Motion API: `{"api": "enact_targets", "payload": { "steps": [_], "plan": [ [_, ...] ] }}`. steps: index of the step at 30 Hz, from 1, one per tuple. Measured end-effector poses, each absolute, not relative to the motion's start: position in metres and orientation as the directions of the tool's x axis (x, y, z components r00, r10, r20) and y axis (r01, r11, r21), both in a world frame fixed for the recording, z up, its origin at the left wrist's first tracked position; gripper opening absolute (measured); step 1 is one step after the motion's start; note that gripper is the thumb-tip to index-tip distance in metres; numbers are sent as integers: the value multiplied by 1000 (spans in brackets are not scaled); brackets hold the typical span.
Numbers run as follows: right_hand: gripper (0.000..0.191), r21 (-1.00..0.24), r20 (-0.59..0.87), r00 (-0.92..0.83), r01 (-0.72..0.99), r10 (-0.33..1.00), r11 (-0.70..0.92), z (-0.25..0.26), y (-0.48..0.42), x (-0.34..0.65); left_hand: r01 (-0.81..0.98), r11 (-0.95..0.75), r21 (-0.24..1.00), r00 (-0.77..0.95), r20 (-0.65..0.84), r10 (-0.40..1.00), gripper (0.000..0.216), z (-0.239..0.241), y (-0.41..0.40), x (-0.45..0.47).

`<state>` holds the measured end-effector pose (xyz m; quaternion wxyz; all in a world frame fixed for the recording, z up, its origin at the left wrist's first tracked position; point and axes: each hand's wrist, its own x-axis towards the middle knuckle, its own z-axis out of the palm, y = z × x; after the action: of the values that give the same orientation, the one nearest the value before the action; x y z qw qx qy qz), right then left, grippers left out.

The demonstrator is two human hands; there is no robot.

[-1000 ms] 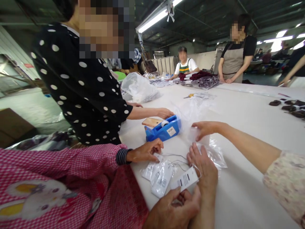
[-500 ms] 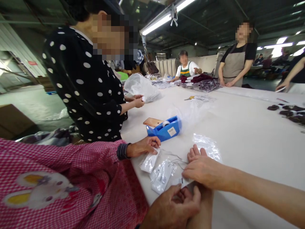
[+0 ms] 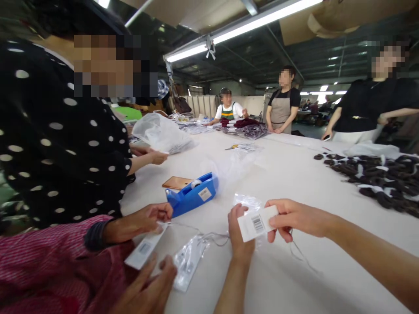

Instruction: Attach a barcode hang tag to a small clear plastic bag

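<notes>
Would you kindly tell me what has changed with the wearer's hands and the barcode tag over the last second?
The white barcode tag, which lay on the table under the left hand, is now lifted and pinched between both hands; the right hand came in from the clear bags to grip its right end. The blue tape dispenser and the phone behind it stayed put.

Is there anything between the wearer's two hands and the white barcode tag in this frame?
Nothing visible. The barcode tag is already pinched between the left hand and the right hand, lifted just above the white table. The small clear bag lies behind it and the blue tape dispenser sits off to the left.
</notes>
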<state>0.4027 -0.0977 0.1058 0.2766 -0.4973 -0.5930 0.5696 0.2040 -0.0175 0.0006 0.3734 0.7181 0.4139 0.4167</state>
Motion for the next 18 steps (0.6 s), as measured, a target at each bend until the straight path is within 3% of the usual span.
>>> {"api": "enact_targets", "payload": {
  "steps": [2, 4, 6, 8, 10, 13, 18],
  "plan": [
    [16, -929, -287, -350, 328, 891, -171, 108, -111, 415, 183, -288, 940, 349, 212, 913, 41, 6, -11, 238],
    [17, -877, -341, -298, 443, 892, -187, 106, -123, 422, 51, -151, 987, 499, 106, 860, 52, 13, -12, 248],
    [17, -825, -354, -228, 533, 907, -188, 101, -131, 423, -51, 35, 998, 700, 11, 714, 56, 21, -21, 240],
    [16, -810, -333, -189, 560, 924, -177, 93, -137, 420, -29, 156, 987, 843, -60, 534, 46, 25, -34, 231],
    [13, -815, -292, -177, 560, 940, -148, 84, -141, 416, 56, 123, 991, 883, -106, 458, 37, 25, -47, 230],
    [10, -792, -237, -126, 599, 963, -116, 68, -148, 413, 127, -8, 992, 864, -107, 493, 28, 20, -60, 238],
    [22, -560, 55, -89, 822, 995, 104, 35, -165, 424, 180, -264, 947, 806, 12, 591, 15, 14, -65, 248]
  ]
}}
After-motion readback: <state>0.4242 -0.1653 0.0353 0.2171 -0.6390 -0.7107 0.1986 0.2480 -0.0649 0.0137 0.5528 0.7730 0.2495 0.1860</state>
